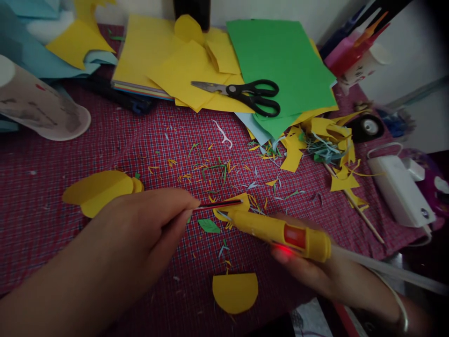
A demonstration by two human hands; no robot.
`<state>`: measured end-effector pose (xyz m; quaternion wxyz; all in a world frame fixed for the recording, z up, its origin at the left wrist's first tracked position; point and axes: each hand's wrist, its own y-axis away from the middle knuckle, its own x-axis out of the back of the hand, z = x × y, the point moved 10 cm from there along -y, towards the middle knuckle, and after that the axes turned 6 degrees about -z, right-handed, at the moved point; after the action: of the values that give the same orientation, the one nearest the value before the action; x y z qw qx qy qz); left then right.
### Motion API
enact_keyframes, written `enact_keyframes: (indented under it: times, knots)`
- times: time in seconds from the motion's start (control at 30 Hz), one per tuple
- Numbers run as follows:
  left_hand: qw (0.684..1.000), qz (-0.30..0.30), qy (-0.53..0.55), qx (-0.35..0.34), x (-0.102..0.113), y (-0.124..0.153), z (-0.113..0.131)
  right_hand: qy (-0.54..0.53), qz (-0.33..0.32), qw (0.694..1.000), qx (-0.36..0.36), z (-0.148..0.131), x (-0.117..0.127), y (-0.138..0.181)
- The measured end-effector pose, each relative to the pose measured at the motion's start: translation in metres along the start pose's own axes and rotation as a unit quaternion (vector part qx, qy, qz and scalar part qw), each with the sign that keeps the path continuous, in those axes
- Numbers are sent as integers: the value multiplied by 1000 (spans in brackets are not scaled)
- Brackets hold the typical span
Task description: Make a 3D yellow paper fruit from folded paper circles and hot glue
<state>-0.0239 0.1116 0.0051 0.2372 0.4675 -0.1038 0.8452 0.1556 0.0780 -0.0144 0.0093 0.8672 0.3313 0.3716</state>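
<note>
My left hand (154,220) is closed, thumb and finger pinching a thin dark strip (220,204) with a reddish edge; it looks like tweezers, but I cannot be sure. Its far end lies over a small yellow paper piece (246,201). My right hand (312,269) grips a yellow hot glue gun (259,226) with a red glowing light, and a clear glue stick (382,264) runs out of its back. The nozzle is close to the yellow piece; contact is unclear. Beneath lies a green paper leaf (209,226). A yellow half-round paper (235,294) rests nearer me.
Black-handled scissors (245,91) lie on yellow and green paper (280,61). Paper cups stand at left (45,103) and right (368,65). Yellow paper petals (98,189) sit by my left wrist. Scraps, a wooden stick (365,217) and a white charger (400,189) occupy the right.
</note>
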Motion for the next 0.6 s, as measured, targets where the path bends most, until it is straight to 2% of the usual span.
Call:
enact_keyframes:
  times: [0.2, 0.6]
  knots:
    - [1000, 17, -10, -19, 3, -1, 6, -24, -1, 1000, -6, 1, -2, -5]
    - [1000, 10, -10, -12, 2, -1, 4, -9, 0, 1000, -22, 5, 0, 0]
